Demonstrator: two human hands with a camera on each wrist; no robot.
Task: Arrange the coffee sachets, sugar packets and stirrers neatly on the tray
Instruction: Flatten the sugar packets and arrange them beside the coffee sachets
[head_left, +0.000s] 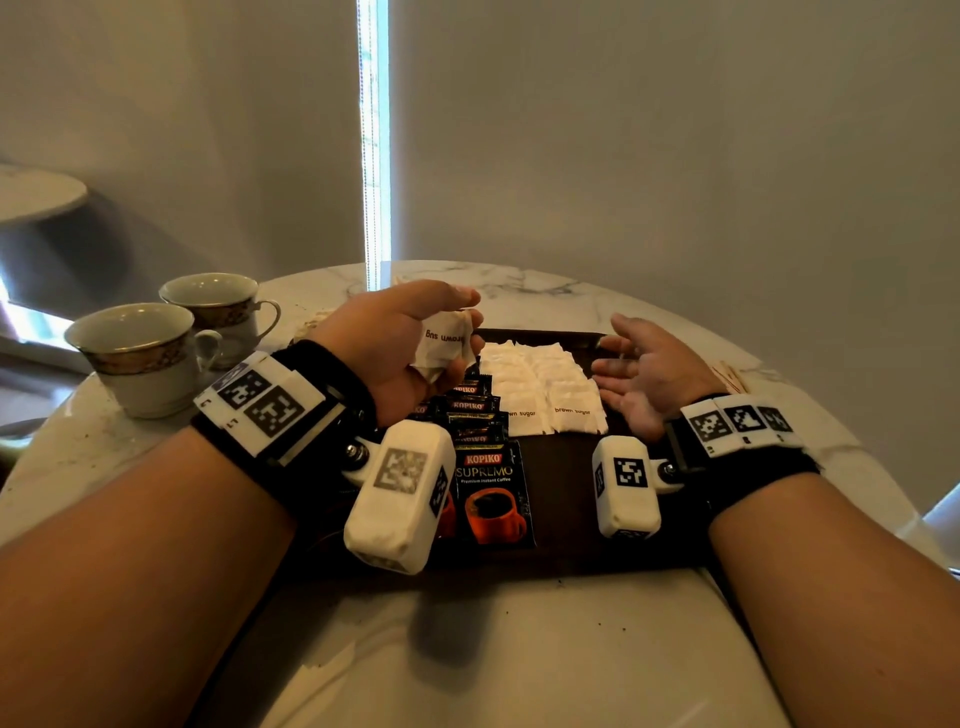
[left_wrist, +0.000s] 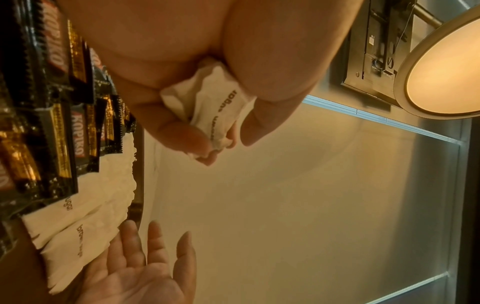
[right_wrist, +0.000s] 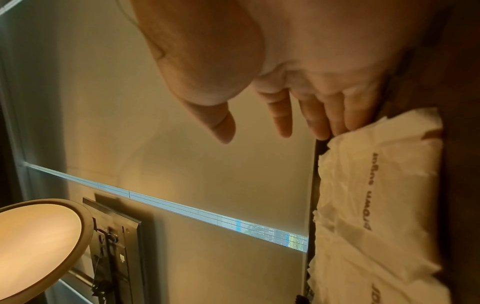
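Held packets: small bunch of white paper brown-sugar packets (head_left: 444, 343), crumpled in curled left hand (head_left: 395, 343) above dark rectangular tray (head_left: 566, 499); number in bunch unclear.
Right hand (head_left: 641, 371): empty, fingers spread, palm up at tray's right side.
Step, judged: hand over singly, lay each flat, print aligned.
Counts: two rows of white sugar packets (head_left: 545, 384); overlapping column of black Kopiko coffee sachets (head_left: 491, 483), about six showing; two gold-banded porcelain cups (head_left: 150, 358).
Stirrers: wooden sticks (head_left: 730, 376) off tray, uncounted.
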